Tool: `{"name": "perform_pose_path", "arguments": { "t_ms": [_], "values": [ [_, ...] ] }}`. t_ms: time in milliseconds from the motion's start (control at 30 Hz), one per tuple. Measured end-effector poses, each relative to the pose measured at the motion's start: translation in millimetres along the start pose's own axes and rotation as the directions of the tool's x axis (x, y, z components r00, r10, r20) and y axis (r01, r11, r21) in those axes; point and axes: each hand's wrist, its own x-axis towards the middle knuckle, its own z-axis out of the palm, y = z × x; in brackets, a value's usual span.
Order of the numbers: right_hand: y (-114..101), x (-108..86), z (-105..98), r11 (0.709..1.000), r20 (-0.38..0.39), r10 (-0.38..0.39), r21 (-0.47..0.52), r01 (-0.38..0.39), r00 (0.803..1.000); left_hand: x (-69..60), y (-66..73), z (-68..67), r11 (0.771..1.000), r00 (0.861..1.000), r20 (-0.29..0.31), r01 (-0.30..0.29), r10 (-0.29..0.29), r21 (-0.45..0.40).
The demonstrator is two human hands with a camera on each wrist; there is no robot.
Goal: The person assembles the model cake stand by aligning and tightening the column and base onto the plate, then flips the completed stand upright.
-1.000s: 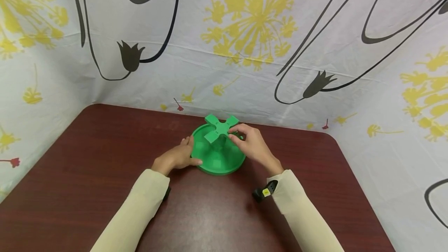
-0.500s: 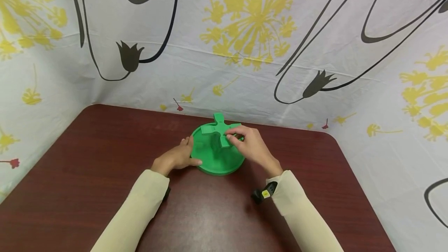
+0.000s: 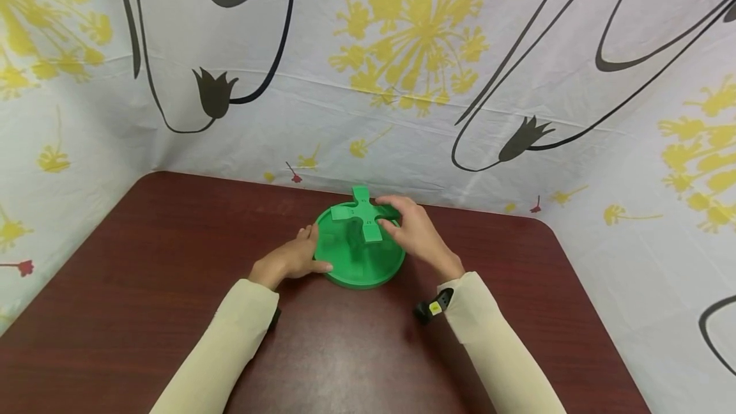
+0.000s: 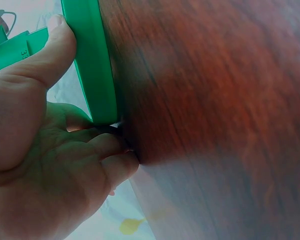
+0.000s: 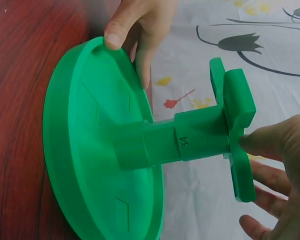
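Note:
A round green dish-like base (image 3: 359, 271) stands on the table, with a column (image 5: 162, 142) rising from its middle, marked 34 in the right wrist view. On top of the column sits a flat green four-armed cross handle (image 3: 362, 212). My left hand (image 3: 291, 255) holds the base's left rim (image 4: 92, 60), thumb over the edge and fingers along the outside. At the right arm of the cross is my right hand (image 3: 418, 230); its thumb (image 5: 265, 141) is at the cross, and the other fingers are spread loosely beyond it.
The dark red-brown wooden table (image 3: 190, 248) carries the base near its back edge. Behind and beside it hangs a white cloth (image 3: 276, 139) with yellow and dark flower prints. A black strap (image 3: 435, 306) circles the right wrist.
Between one second and half a second ago, the right hand turned the cross handle. Since then its thumb and index finger have parted around one arm. The left hand stays put.

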Motion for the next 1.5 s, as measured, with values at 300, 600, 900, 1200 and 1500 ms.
{"name": "perform_pose_path", "arguments": {
  "t_ms": [300, 600, 900, 1200, 1500],
  "values": [
    [-6, 0.1, 6, 0.999, -0.034, 0.023, 0.039, -0.021, 0.999, -0.2, 0.5, 0.2, 1.0, 1.0, -0.007, -0.01, 0.01, -0.001],
    [-14, -1.6, 8, 0.996, -0.056, 0.085, 0.047, -0.082, 0.995, 0.4, 0.0, -0.1, 1.0, 1.0, -0.006, -0.019, 0.019, 0.004],
    [-15, -3.9, 7, 0.994, -0.068, 0.105, 0.049, -0.102, 0.992, 0.5, -1.0, 0.5, 1.0, 1.0, -0.006, -0.027, 0.027, 0.001],
    [-11, 4.3, -1, 1.0, -0.171, 0.004, 0.011, -0.002, 0.985, -1.2, 0.2, -0.4, 1.0, 1.0, -0.001, -0.018, 0.018, -0.006],
    [-6, 7.3, 3, 1.0, 0.01, 0.026, -0.013, -0.026, 1.0, -1.6, 0.8, 0.1, 1.0, 1.0, -0.004, -0.01, 0.01, -0.001]
  ]
}}
